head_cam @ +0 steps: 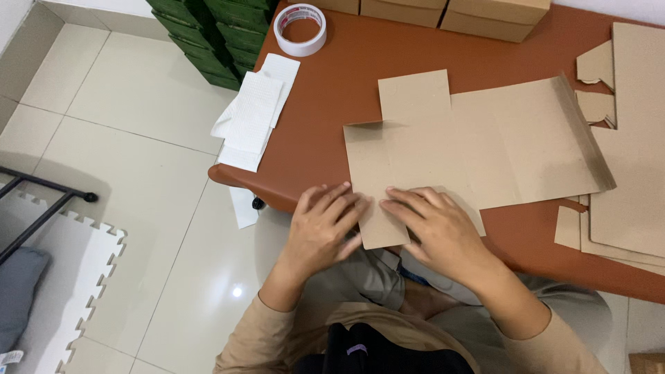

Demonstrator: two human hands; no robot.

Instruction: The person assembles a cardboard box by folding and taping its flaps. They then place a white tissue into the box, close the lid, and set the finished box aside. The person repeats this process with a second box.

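The flat cardboard box blank [457, 149] lies on the brown table [332, 90], its near flap overhanging the edge under the left hand [322, 228] and right hand [433, 228], both pressing with flat, spread fingers, so uneven pressure would likely skew the crease.

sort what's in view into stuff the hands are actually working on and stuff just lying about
In hand:
- flat cardboard box blank
- left hand and right hand, both pressing flat on its near flap

Lying about:
- tape roll
- white paper sheets at the table edge
- spare cardboard blanks on the right
- green stacked boxes
- brown boxes at the back
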